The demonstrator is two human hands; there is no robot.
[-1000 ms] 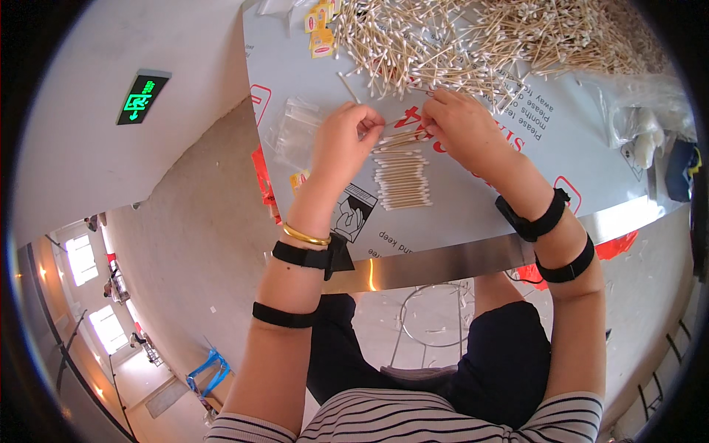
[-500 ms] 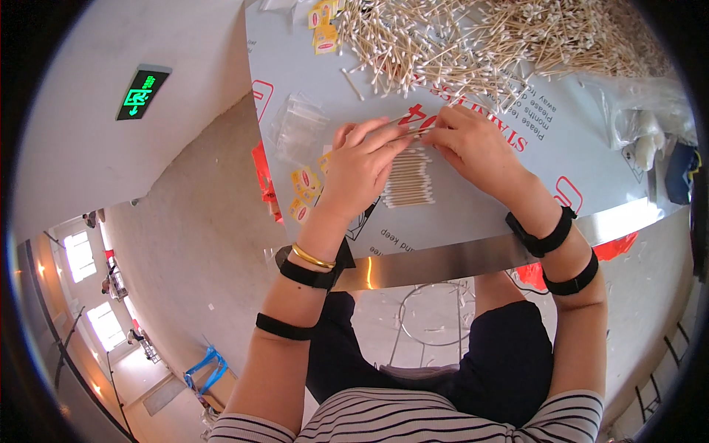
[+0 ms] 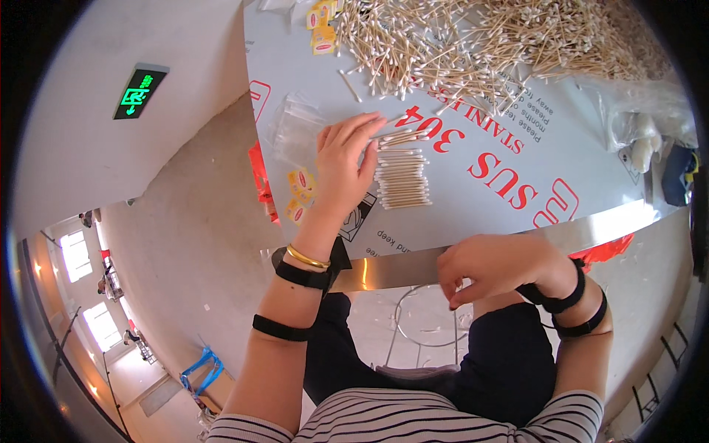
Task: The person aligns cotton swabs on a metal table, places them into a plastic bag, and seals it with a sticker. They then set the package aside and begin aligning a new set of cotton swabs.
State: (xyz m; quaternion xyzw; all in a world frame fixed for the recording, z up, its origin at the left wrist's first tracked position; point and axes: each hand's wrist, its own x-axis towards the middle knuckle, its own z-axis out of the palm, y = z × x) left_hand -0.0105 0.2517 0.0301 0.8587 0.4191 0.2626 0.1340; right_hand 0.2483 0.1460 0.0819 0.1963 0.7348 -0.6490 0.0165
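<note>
My left hand (image 3: 346, 162) rests on the table beside a neat row of cotton swabs (image 3: 402, 181) laid parallel. Its fingers are stretched out and the thumb is apart, near the row's top end. Several loose cotton swabs (image 3: 405, 137) lie slanted just above the row, close to the fingertips. My right hand (image 3: 496, 267) hangs over the table's front edge with its fingers curled down and pinched. Whatever those fingers may hold is too small to make out. A large heap of cotton swabs (image 3: 443, 52) covers the far side.
Clear plastic bags (image 3: 295, 129) lie left of my left hand, with small yellow cards (image 3: 301, 184) below them. More yellow cards (image 3: 323, 37) sit by the heap. Crumpled plastic wrap (image 3: 628, 111) lies at the right. A metal-framed stool (image 3: 399, 325) stands below the table's edge (image 3: 399, 273).
My right hand has left the swabs and moved down, towards me, past the table's front edge. My left hand has shifted slightly left, and loose swabs now show above the row.
</note>
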